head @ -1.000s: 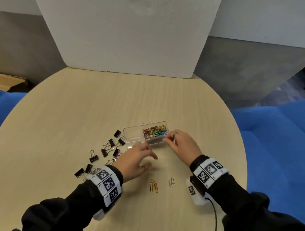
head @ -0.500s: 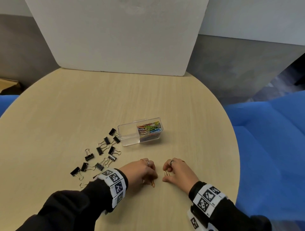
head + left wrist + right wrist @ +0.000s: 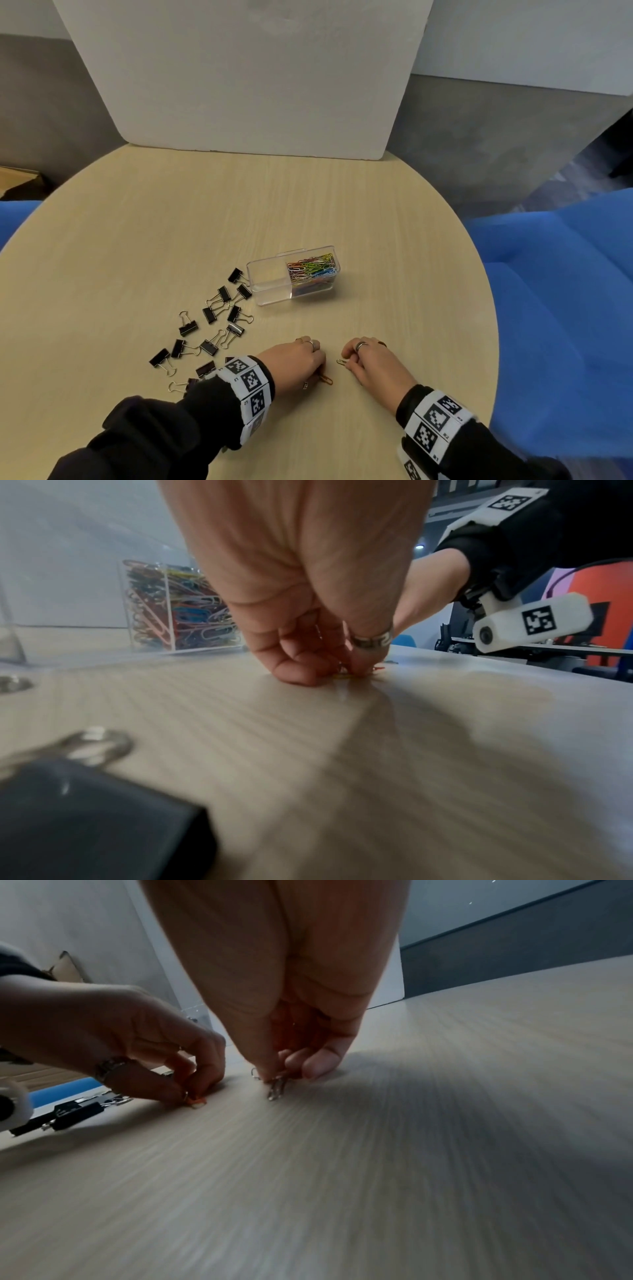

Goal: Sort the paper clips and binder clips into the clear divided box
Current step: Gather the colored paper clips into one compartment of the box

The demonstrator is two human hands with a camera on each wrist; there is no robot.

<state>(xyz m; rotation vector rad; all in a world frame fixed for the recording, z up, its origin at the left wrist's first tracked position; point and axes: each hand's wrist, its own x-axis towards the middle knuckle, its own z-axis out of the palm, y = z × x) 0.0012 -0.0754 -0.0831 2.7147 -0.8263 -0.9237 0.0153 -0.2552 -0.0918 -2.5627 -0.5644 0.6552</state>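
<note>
While both hands (image 3: 294,363) (image 3: 375,365) pinch loose paper clips (image 3: 276,1088) off the table (image 3: 342,212), carrying them to the box (image 3: 270,284) looks next

**Both hands pinching clips at the worktop**

The right hand (image 3: 274,988) reaches down, its fingers (image 3: 318,1066) curled, thumb and fingertips pinching silver paper clips (image 3: 276,1089) that touch the worktop (image 3: 411,1150). To its left, the left hand (image 3: 120,1034) pinches an orange clip (image 3: 196,1102) against the wood. Black binder clips (image 3: 68,1114) lie behind that hand.
</note>
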